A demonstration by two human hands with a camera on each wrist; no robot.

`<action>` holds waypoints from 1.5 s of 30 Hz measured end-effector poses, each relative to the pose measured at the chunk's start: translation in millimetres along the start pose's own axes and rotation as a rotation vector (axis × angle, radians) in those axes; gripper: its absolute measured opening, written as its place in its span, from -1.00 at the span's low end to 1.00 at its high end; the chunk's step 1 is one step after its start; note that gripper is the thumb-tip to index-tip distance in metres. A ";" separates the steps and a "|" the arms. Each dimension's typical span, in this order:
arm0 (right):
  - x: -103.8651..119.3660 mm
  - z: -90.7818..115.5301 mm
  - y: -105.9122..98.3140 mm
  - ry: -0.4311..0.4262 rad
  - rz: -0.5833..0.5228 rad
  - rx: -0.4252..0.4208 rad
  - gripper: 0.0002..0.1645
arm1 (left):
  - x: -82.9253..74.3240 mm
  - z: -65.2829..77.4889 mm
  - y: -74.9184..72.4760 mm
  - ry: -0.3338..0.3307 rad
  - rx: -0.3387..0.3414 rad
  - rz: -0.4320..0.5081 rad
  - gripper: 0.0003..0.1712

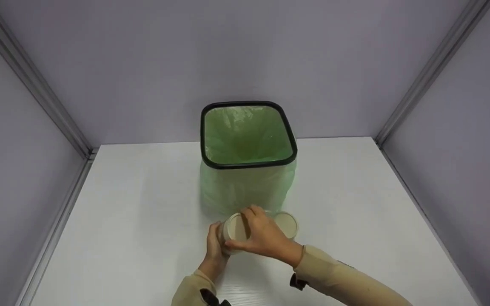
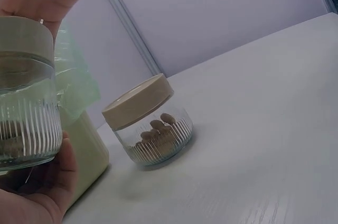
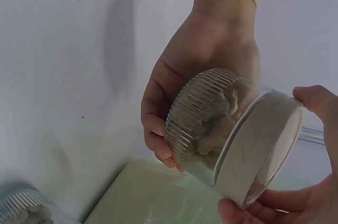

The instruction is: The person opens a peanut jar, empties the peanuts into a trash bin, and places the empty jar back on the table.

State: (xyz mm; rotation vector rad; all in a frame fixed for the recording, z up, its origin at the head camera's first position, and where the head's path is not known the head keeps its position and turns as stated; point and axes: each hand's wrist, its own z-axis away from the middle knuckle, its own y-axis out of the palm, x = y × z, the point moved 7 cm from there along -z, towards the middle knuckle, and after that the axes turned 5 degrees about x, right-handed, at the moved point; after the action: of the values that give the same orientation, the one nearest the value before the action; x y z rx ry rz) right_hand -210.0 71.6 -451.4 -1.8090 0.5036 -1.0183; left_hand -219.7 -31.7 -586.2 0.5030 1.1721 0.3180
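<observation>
My left hand [image 1: 216, 251] holds a ribbed glass jar [image 3: 203, 121] by its body, fingers wrapped under and around the glass. The jar is tilted, and brownish lumpy pieces lie inside it. On its cream lid [image 3: 261, 147] my right hand [image 1: 267, 235] grips the rim, thumb on one side and fingers on the other. The lid sits on the jar's mouth. A second glass jar [image 2: 153, 137] with a cream lid stands on the table just right of the hands, several brown oval pieces inside.
Right behind the jars stands a pale bin with a green bag liner [image 1: 245, 187] and a black rim [image 1: 251, 165]. The white table [image 1: 347, 204] has grey-lilac panels [image 1: 151, 76] at its back and sides.
</observation>
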 end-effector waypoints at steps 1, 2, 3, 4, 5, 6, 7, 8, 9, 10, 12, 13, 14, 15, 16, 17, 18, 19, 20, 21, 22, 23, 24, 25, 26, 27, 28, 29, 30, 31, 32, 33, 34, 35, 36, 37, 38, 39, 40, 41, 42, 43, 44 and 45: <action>0.0 -0.2 0.2 -0.003 0.004 0.004 -0.14 | 0.0 0.1 0.0 0.000 0.000 -0.002 -0.54; -0.1 -0.5 0.3 -0.003 0.007 0.010 -0.13 | 0.3 0.3 -0.1 -0.003 0.000 -0.008 -0.54; -0.3 -0.6 0.4 -0.001 0.011 0.017 -0.14 | 0.8 0.3 -0.4 -0.007 -0.002 -0.017 -0.53; -0.6 -0.7 0.7 0.002 0.014 0.025 -0.13 | 0.9 0.5 -0.4 -0.010 -0.004 -0.025 -0.53; -1.1 -0.8 1.2 0.005 0.015 0.035 -0.13 | 1.1 0.5 -0.6 -0.013 -0.006 -0.032 -0.53; -1.5 -0.8 1.6 0.009 0.013 0.046 -0.14 | 1.1 0.5 -0.8 -0.015 -0.012 -0.036 -0.53; -1.8 -0.8 1.8 0.011 0.012 0.055 -0.13 | 1.3 0.5 -1.1 -0.017 -0.018 -0.040 -0.53; -1.9 -0.9 1.6 0.012 0.013 0.062 -0.13 | 1.3 0.5 -1.1 -0.017 -0.020 -0.044 -0.53; -2.2 -0.9 1.6 0.012 0.015 0.067 -0.13 | 1.4 0.4 -1.1 -0.018 -0.024 -0.047 -0.54; -2.4 -0.9 1.5 0.007 0.016 0.071 -0.13 | 1.3 0.3 -0.6 -0.019 -0.027 -0.046 -0.54; -2.2 -0.8 0.7 -0.009 0.025 0.073 -0.13 | 1.2 0.3 0.2 -0.018 -0.028 -0.049 -0.55; -1.9 -0.9 0.3 -0.021 0.033 0.073 -0.13 | 1.2 0.4 0.7 -0.016 -0.025 -0.048 -0.55; -1.6 -1.0 0.1 -0.034 0.040 0.073 -0.13 | 1.1 0.5 1.1 -0.014 -0.022 -0.048 -0.55; -1.2 -1.0 0.2 -0.046 0.045 0.075 -0.13 | 1.1 0.6 1.2 -0.013 -0.021 -0.045 -0.55; -0.7 -1.1 0.3 -0.060 0.048 0.079 -0.13 | 0.8 0.9 1.3 -0.010 -0.018 -0.044 -0.55; -0.3 -1.2 0.4 -0.069 0.048 0.085 -0.13 | 0.7 1.2 1.2 -0.008 -0.015 -0.045 -0.55; 0.0 -1.3 0.6 -0.078 0.046 0.093 -0.13 | 0.8 1.3 0.8 -0.005 -0.013 -0.046 -0.55; 0.2 -1.3 0.9 -0.085 0.042 0.103 -0.13 | 0.6 1.5 0.8 -0.004 -0.010 -0.045 -0.55; 0.3 -1.4 1.2 -0.090 0.036 0.114 -0.13 | 0.2 1.8 0.9 -0.002 -0.009 -0.043 -0.55; 0.3 -1.5 1.4 -0.095 0.031 0.125 -0.12 | 0.0 1.9 0.9 0.001 -0.008 -0.041 -0.56; 0.5 -1.6 1.5 -0.101 0.024 0.136 -0.12 | -0.1 2.0 0.9 0.002 -0.006 -0.042 -0.56; 0.7 -1.7 1.4 -0.107 0.019 0.147 -0.11 | -0.2 2.0 1.1 0.004 -0.005 -0.041 -0.56; 1.1 -1.9 1.3 -0.116 0.017 0.154 -0.10 | -0.2 1.9 1.4 0.007 -0.004 -0.037 -0.56; 1.7 -2.1 1.0 -0.127 0.015 0.160 -0.09 | -0.3 1.9 1.7 0.010 -0.004 -0.031 -0.56; 2.2 -2.1 0.7 -0.138 0.013 0.167 -0.08 | -0.3 1.9 1.8 0.013 -0.004 -0.029 -0.56; 2.8 -2.2 0.4 -0.147 0.013 0.171 -0.07 | -0.4 1.9 1.7 0.017 -0.007 -0.031 -0.56; 3.1 -2.2 0.2 -0.155 0.013 0.175 -0.05 | -0.4 1.9 1.7 0.019 -0.009 -0.032 -0.56; 3.3 -2.0 0.0 -0.161 0.011 0.176 -0.04 | -0.6 1.8 1.5 0.024 -0.012 -0.028 -0.56; 3.2 -1.8 0.1 -0.166 0.007 0.175 -0.02 | -0.7 1.8 1.0 0.028 -0.016 -0.026 -0.56; 3.1 -1.6 -0.1 -0.167 0.004 0.173 0.00 | -0.7 2.0 0.6 0.028 -0.016 -0.026 -0.56; 2.4 -1.2 -0.1 -0.161 -0.003 0.170 0.02 | -0.4 2.0 0.0 0.026 -0.015 -0.028 -0.55; 2.0 -1.0 -0.3 -0.158 -0.010 0.165 0.04 | -0.1 2.3 -0.7 0.024 -0.017 -0.031 -0.54; 1.3 -0.6 -0.4 -0.151 -0.022 0.159 0.06 | 0.7 2.4 -1.5 0.018 -0.018 -0.034 -0.53; 0.7 -0.3 -0.7 -0.146 -0.032 0.152 0.07 | 1.6 2.8 -2.3 0.013 -0.021 -0.037 -0.53; 0.0 0.0 -1.1 -0.139 -0.037 0.143 0.07 | 2.8 3.0 -3.0 0.005 -0.023 -0.044 -0.52; -0.5 0.5 -1.8 -0.131 -0.040 0.136 0.06 | 3.7 3.3 -3.5 -0.001 -0.025 -0.048 -0.51; -1.1 1.0 -2.1 -0.126 -0.042 0.128 0.04 | 4.6 3.6 -4.1 -0.007 -0.033 -0.054 -0.51; -1.3 1.4 -2.6 -0.126 -0.039 0.118 0.02 | 5.2 3.7 -4.5 -0.010 -0.041 -0.056 -0.51; -1.7 1.7 -2.9 -0.121 -0.035 0.108 -0.01 | 5.7 3.7 -4.9 -0.010 -0.047 -0.054 -0.51; -2.0 1.9 -3.3 -0.117 -0.033 0.098 -0.04 | 5.6 3.6 -5.0 -0.007 -0.051 -0.051 -0.52; -2.2 2.0 -3.7 -0.112 -0.030 0.088 -0.06 | 5.4 3.5 -5.0 -0.004 -0.055 -0.048 -0.52; -2.6 2.1 -3.6 -0.103 -0.031 0.083 -0.07 | 5.3 3.4 -5.2 -0.001 -0.059 -0.046 -0.53; -3.0 2.1 -3.4 -0.092 -0.034 0.080 -0.08 | 5.1 3.5 -5.0 0.000 -0.062 -0.048 -0.53; -3.6 2.1 -2.9 -0.076 -0.040 0.082 -0.08 | 5.0 3.5 -5.3 0.002 -0.066 -0.050 -0.52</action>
State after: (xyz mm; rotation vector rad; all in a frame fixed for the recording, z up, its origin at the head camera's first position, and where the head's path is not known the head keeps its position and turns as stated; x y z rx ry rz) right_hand -210.6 76.6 -450.7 -1.7838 0.3761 -0.9794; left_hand -214.8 -34.5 -592.0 0.4158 1.1706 0.3132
